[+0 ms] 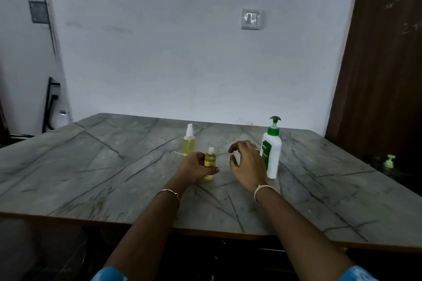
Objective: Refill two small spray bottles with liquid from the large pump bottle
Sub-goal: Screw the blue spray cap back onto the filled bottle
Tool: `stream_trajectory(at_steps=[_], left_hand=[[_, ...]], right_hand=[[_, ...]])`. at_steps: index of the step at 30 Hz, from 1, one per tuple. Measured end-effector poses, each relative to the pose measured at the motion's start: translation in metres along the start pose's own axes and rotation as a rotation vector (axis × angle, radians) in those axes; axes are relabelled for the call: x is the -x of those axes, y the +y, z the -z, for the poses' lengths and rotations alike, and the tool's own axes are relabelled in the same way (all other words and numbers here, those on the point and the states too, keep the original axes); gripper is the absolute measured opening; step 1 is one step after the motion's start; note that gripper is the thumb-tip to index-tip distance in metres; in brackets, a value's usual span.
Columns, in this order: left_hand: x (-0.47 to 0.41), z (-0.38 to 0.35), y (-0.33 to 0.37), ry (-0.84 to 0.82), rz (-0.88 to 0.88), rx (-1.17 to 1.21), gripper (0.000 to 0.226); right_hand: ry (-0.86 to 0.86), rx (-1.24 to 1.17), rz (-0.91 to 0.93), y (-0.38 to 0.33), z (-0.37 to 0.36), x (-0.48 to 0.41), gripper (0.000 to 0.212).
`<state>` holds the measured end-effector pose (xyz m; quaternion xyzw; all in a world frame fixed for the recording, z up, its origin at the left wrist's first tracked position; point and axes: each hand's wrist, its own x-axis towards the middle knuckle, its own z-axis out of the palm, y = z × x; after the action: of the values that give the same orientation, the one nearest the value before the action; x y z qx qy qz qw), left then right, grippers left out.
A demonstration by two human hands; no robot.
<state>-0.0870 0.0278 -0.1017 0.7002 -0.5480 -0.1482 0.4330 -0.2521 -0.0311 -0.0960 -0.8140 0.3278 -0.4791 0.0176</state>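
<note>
My left hand [194,167] grips a small clear bottle [210,160] of yellow liquid that stands upright on the table with its neck open and no spray top. Behind it stands a second small spray bottle [189,142] with yellow liquid and its white spray top on. A thin pale piece lies on the table beside it, partly hidden by my left hand. My right hand [246,164] hovers to the right of the open bottle, fingers loosely curled, holding nothing. The large white pump bottle [271,150] with a green pump stands just right of that hand.
The grey marble-pattern table [114,166] runs back to a white wall. A brown door is at the right. A small green pump top [389,161] sits low beyond the table's right edge. A dark stand leans at the far left.
</note>
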Motion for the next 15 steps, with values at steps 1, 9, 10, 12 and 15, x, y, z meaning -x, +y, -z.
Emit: stream_trajectory(at_steps=[1, 9, 10, 12, 15], left_hand=[[0.002, 0.007, -0.005, 0.014, 0.003, 0.003, 0.042], [0.012, 0.039, -0.022, 0.1, -0.008, -0.02, 0.038], [0.011, 0.041, -0.023, 0.089, -0.01, -0.015, 0.039], [0.009, 0.044, -0.024, 0.059, -0.014, -0.007, 0.041], [0.004, 0.047, -0.028, 0.002, -0.018, -0.009, 0.043]], right_hand=[[-0.071, 0.017, -0.01, -0.003, -0.006, 0.0, 0.017], [-0.549, 0.095, -0.063, -0.033, -0.046, -0.01, 0.058], [-0.56, 0.087, -0.072, -0.035, -0.051, -0.012, 0.062], [-0.573, 0.064, -0.077, -0.039, -0.059, -0.015, 0.064], [-0.582, 0.076, -0.049, -0.04, -0.069, -0.02, 0.06]])
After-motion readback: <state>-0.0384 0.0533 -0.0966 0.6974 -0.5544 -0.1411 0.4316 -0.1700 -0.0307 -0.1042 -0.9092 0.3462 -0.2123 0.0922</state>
